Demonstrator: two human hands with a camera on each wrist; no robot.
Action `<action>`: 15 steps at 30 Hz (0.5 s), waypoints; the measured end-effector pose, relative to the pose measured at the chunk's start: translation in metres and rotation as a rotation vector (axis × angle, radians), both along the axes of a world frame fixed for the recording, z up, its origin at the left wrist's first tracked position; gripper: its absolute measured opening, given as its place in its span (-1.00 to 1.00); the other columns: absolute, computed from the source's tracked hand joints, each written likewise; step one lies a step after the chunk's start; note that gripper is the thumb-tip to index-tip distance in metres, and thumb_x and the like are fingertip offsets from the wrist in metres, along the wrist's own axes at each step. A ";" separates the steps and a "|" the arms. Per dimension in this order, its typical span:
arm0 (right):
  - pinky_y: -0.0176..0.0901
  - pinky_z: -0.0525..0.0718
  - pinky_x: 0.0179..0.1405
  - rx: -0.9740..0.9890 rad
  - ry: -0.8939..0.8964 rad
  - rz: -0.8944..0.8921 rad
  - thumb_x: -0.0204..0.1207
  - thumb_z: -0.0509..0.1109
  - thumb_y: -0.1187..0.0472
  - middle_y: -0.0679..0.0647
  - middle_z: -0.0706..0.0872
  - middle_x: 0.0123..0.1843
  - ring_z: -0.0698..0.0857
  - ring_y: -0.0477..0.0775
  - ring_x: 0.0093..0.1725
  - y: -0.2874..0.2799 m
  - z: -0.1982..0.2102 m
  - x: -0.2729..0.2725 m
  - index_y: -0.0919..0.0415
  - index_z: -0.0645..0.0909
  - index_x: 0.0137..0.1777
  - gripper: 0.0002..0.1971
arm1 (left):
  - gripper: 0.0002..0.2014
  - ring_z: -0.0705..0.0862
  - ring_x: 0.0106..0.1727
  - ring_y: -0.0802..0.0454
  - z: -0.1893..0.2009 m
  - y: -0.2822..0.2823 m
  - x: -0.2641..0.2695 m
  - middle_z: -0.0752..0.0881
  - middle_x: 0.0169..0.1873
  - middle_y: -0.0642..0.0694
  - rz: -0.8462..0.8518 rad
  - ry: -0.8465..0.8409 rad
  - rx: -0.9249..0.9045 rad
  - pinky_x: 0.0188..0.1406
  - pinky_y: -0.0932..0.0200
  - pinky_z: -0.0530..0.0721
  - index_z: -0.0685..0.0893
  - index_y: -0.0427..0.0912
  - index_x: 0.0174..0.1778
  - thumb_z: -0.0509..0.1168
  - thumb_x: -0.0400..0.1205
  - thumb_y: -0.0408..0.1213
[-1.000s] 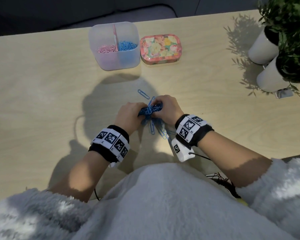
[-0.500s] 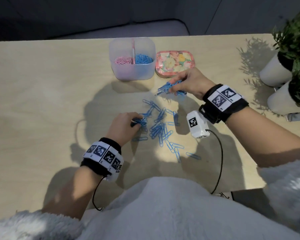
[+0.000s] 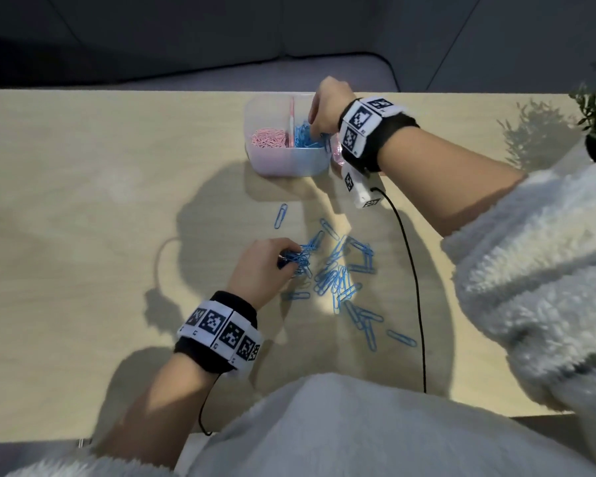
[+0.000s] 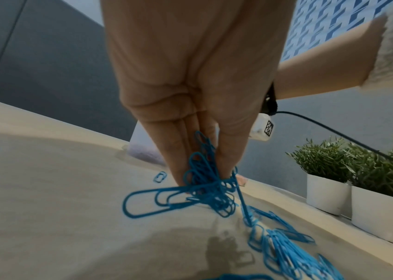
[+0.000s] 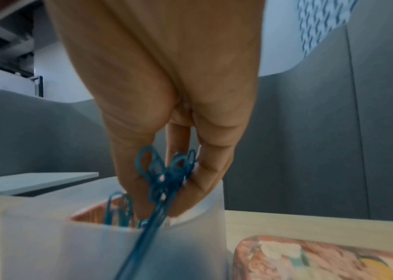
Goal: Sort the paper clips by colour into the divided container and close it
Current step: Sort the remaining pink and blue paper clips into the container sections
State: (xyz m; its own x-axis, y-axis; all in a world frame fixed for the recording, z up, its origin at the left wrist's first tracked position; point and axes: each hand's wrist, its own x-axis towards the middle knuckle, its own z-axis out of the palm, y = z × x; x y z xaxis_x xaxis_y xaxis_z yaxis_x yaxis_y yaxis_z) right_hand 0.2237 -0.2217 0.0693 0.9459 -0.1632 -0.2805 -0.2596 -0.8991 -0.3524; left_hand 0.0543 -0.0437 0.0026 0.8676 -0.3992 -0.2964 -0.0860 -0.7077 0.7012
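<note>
The divided container [image 3: 288, 160] stands close to the far edge of the table [image 3: 83, 208], with a strip of bare wood behind it and a wide bare area to its left. The flowered lid [image 5: 322, 259] lies just beside the container's right wall, largely hidden under the right wrist in the head view. Two potted plants [image 4: 349, 170] stand at the table's right edge, well apart from both hands. The right hand [image 3: 326, 108] hangs over the container's right compartment, fingers [image 5: 209, 170] and thumb pointed down and pinching a bunch of blue clips [image 5: 166, 176]; the lowest clips of the bunch reach below the rim, above the blue clips [image 3: 305, 134] already lying in that compartment. Pink clips [image 3: 269, 138] fill the left compartment, beyond the upright pink divider [image 3: 291, 120]. The left hand [image 3: 260, 266] is low over the table on the near side, its fingertips [image 4: 178, 170] pressed together on a second tangle of blue clips [image 4: 205, 189] that touches the wood. Loose blue clips [image 3: 341, 280] lie scattered just to the right of that hand, and one single clip [image 3: 280, 216] lies apart, between this hand and the container. A black cable [image 3: 414, 287] runs from the right wrist toward the near table edge, right of the scatter.
</note>
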 end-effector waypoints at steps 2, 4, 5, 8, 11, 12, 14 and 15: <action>-0.04 0.72 0.13 -0.010 0.041 0.037 0.19 0.66 0.23 0.24 0.75 0.15 0.74 0.17 0.09 0.003 -0.005 0.002 0.32 0.66 0.15 -0.49 | -0.75 0.76 -0.15 -0.05 0.001 -0.002 0.003 0.80 -0.05 -0.15 0.004 0.003 -0.017 0.02 0.08 0.69 0.72 -0.18 0.07 0.35 0.48 -0.42; -0.15 0.66 0.13 0.034 0.036 0.043 0.23 0.65 0.20 0.23 0.71 0.21 0.71 0.17 0.14 0.000 -0.007 0.002 0.31 0.64 0.21 -0.47 | -0.75 0.76 -0.14 -0.07 0.002 -0.005 0.006 0.80 -0.06 -0.17 0.000 -0.003 -0.032 0.01 0.10 0.70 0.73 -0.18 0.06 0.36 0.47 -0.42; -0.19 0.62 0.12 0.081 0.017 0.027 0.27 0.62 0.20 0.22 0.69 0.25 0.69 0.15 0.18 -0.003 -0.006 0.000 0.29 0.64 0.23 -0.49 | -0.75 0.75 -0.16 -0.05 0.004 -0.007 0.008 0.80 -0.07 -0.17 -0.006 -0.009 -0.035 0.00 0.14 0.68 0.73 -0.19 0.06 0.36 0.47 -0.42; -0.20 0.60 0.25 0.242 -0.179 -0.086 0.42 0.45 0.29 0.16 0.68 0.23 0.66 0.08 0.21 -0.017 -0.003 -0.012 0.23 0.66 0.18 -0.69 | -0.75 0.68 -0.22 0.03 0.011 -0.015 0.021 0.79 -0.08 -0.16 0.003 -0.034 -0.063 -0.13 0.36 0.57 0.73 -0.22 0.06 0.38 0.47 -0.42; -0.12 0.70 0.13 0.420 -0.367 -0.227 0.44 0.30 0.36 0.13 0.73 -0.09 0.72 0.08 -0.03 -0.035 -0.010 -0.045 0.32 0.71 -0.01 -0.80 | -0.75 0.70 -0.14 0.04 0.027 -0.028 0.043 0.77 -0.09 -0.13 0.060 -0.064 -0.163 -0.22 0.56 0.51 0.73 -0.26 0.07 0.41 0.48 -0.40; -0.23 0.70 0.00 0.446 -0.359 -0.236 0.45 0.30 0.37 0.13 0.71 -0.15 0.70 0.06 -0.13 -0.040 -0.017 -0.062 0.35 0.72 -0.07 -0.83 | -0.75 0.68 -0.12 0.06 0.033 -0.034 0.052 0.75 -0.09 -0.12 0.077 -0.074 -0.198 -0.22 0.60 0.51 0.72 -0.29 0.08 0.41 0.49 -0.39; -0.28 0.65 -0.17 0.464 -0.287 -0.233 0.47 0.31 0.37 0.21 0.69 -0.24 0.63 0.00 -0.28 -0.049 -0.037 -0.100 0.28 0.69 -0.26 -0.85 | -0.73 0.67 -0.09 0.09 0.046 -0.047 0.075 0.73 -0.07 -0.10 0.118 -0.125 -0.208 -0.14 0.53 0.53 0.71 -0.30 0.11 0.40 0.49 -0.38; -0.17 0.67 -0.17 0.481 -0.257 -0.246 0.47 0.32 0.37 0.21 0.68 -0.28 0.63 0.02 -0.30 -0.052 -0.047 -0.119 0.18 0.64 -0.35 -0.81 | -0.73 0.69 -0.06 0.06 0.051 -0.054 0.088 0.74 -0.05 -0.10 0.141 -0.163 -0.202 -0.06 0.43 0.55 0.72 -0.28 0.09 0.40 0.48 -0.38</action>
